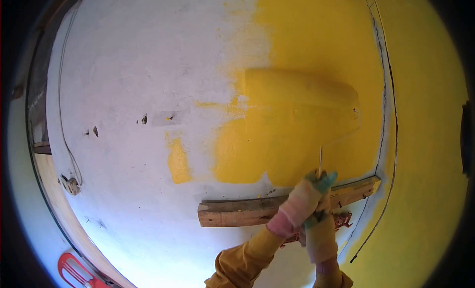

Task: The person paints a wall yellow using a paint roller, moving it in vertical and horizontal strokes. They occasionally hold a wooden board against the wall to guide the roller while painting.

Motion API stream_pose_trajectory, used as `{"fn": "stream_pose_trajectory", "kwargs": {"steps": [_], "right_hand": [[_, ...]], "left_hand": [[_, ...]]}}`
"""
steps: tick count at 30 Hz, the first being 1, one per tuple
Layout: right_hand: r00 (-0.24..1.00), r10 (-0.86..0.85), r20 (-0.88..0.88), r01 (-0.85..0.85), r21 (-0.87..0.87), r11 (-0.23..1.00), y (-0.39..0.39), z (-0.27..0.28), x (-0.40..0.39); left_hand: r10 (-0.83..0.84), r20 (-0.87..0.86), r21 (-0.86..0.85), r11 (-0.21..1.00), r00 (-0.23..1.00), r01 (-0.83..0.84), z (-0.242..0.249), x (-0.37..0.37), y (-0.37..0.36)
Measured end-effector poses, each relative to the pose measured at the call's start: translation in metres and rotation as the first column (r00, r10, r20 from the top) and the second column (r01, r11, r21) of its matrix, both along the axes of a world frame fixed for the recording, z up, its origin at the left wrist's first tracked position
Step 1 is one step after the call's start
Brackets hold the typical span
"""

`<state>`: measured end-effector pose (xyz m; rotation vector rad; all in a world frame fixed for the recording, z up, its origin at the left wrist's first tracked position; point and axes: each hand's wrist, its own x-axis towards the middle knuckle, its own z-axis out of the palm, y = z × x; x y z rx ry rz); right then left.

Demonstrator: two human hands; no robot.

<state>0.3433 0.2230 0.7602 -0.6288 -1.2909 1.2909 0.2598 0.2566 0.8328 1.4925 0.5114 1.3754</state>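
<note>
A paint roller (304,95) covered in yellow lies against the wall, a little blurred, with its thin wire frame bending down to the handle. My left hand (306,195), in a pale glove with green fingers, is wrapped round the handle just below the wire. Lower down, my right hand (319,234), gloved the same way, is closed on the handle too. The wall (143,75) is whitish on the left and wet-looking yellow around the roller. Most of the handle is hidden by my hands.
A wooden beam (232,213) with nails runs across the wall behind my hands, with a reddish bracket (342,220) under it. A cracked corner (383,90) divides this wall from another yellow one. At left are a hanging cable (60,90), socket (71,186) and red chair (74,268).
</note>
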Motion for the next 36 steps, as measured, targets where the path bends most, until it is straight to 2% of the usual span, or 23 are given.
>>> {"fn": "stream_pose_trajectory", "kwargs": {"steps": [2, 7, 8, 9, 13, 15, 16, 18, 19, 20, 22, 24, 25, 26, 27, 28, 29, 30, 31, 32, 33, 35, 36], "right_hand": [[0.963, -0.163, 0.215, 0.191, -0.116, 0.975, -0.013, -0.003, -0.003], [0.954, -0.135, 0.269, 0.175, -0.131, 0.976, 0.013, -0.014, 0.007], [0.794, -0.369, 0.483, 0.225, 0.331, 0.916, 0.031, -0.03, 0.012], [0.564, -0.638, 0.525, 0.105, 0.72, 0.686, 0.034, -0.031, 0.012], [0.654, -0.514, 0.555, 0.17, 0.554, 0.815, 0.007, -0.03, 0.007], [0.892, -0.309, 0.329, 0.316, 0.033, 0.948, 0.002, -0.042, -0.001], [0.893, -0.304, 0.331, 0.313, 0.029, 0.949, 0.003, -0.038, 0.001], [0.594, -0.491, 0.637, 0.195, 0.478, 0.856, 0.008, -0.022, 0.01], [0.595, -0.49, 0.637, 0.196, 0.476, 0.857, 0.029, -0.038, 0.016], [0.651, -0.435, 0.622, 0.188, 0.423, 0.886, 0.066, -0.069, 0.02], [0.704, -0.388, 0.596, 0.18, 0.378, 0.908, 0.062, -0.057, 0.013], [0.306, -0.842, 0.445, 0.083, 0.868, 0.49, 0.028, -0.04, 0.004], [0.305, -0.845, 0.439, 0.083, 0.872, 0.483, 0.016, -0.041, -0.002], [0.613, -0.611, 0.501, 0.316, 0.553, 0.771, 0.005, -0.047, -0.007], [0.87, -0.349, 0.349, 0.34, 0.09, 0.936, 0.001, -0.05, -0.009], [0.872, -0.343, 0.349, 0.335, 0.084, 0.938, 0.002, -0.046, -0.008], [0.844, -0.395, 0.364, 0.263, 0.36, 0.895, 0.004, -0.034, -0.004], [0.816, -0.451, 0.362, 0.162, 0.605, 0.779, 0.007, -0.019, 0.002], [0.461, -0.783, 0.417, -0.011, 0.885, 0.465, 0.015, 0.005, 0.006], [0.464, -0.782, 0.416, -0.006, 0.884, 0.467, 0.016, 0.015, 0.004], [0.386, -0.859, 0.336, -0.012, 0.933, 0.36, 0.016, 0.024, 0.003], [0.217, -0.965, 0.15, -0.058, 0.988, 0.14, 0.012, 0.032, 0.003], [0.209, -0.967, 0.145, -0.056, 0.989, 0.137, 0.018, 0.014, 0.003]], "left_hand": [[0.027, 0.005, -0.052, 0.998, 1.0, -0.027, -0.026, 0.002, -0.005], [-0.022, 0.039, -0.089, 0.996, 0.999, 0.026, -0.006, 0.0, -0.002], [-0.08, 0.069, -0.049, 0.995, 0.994, 0.083, 0.005, -0.003, 0.002], [-0.139, 0.098, -0.007, 0.99, 0.985, 0.14, 0.009, -0.004, 0.004], [0.083, 0.0, 0.033, 0.996, 0.997, -0.083, -0.023, 0.0, -0.011], [-0.031, 0.136, -0.14, 0.989, 0.99, 0.05, -0.038, 0.001, -0.014], [-0.027, 0.137, -0.144, 0.988, 0.99, 0.047, -0.034, 0.0, -0.014], [0.158, -0.025, 0.061, 0.986, 0.987, -0.156, -0.01, -0.002, -0.009], [0.157, -0.027, 0.059, 0.986, 0.987, -0.156, 0.003, -0.005, -0.005], [0.004, 0.036, 0.035, 0.999, 0.999, -0.005, 0.014, -0.009, -0.002], [-0.152, 0.098, 0.03, 0.988, 0.983, 0.15, 0.015, -0.01, 0.0], [0.066, 0.022, 0.041, 0.997, 0.998, -0.067, -0.013, -0.009, -0.005], [0.065, 0.023, 0.049, 0.997, 0.998, -0.066, -0.027, -0.008, -0.007], [0.036, 0.035, -0.038, 0.999, 0.999, -0.034, -0.043, -0.007, -0.01], [0.009, 0.047, -0.126, 0.992, 0.999, -0.003, -0.05, -0.006, -0.01], [0.014, 0.045, -0.131, 0.991, 0.999, -0.008, -0.048, -0.006, -0.002], [0.341, -0.045, 0.322, 0.895, 0.939, -0.309, -0.044, -0.007, 0.014], [0.63, 0.022, 0.712, 0.535, 0.776, -0.454, -0.036, -0.008, 0.023], [0.631, 0.017, 0.709, 0.539, 0.776, -0.454, -0.015, -0.009, 0.017], [0.264, 0.0, 0.412, 0.879, 0.964, -0.241, 0.013, -0.012, 0.006], [-0.128, 0.128, 0.083, 0.99, 0.983, 0.118, 0.028, -0.014, 0.0], [-0.059, 0.084, 0.043, 0.998, 0.995, 0.055, 0.019, -0.013, -0.001], [0.011, 0.042, 0.01, 1.0, 0.999, -0.012, 0.01, -0.012, 0.001]]}}
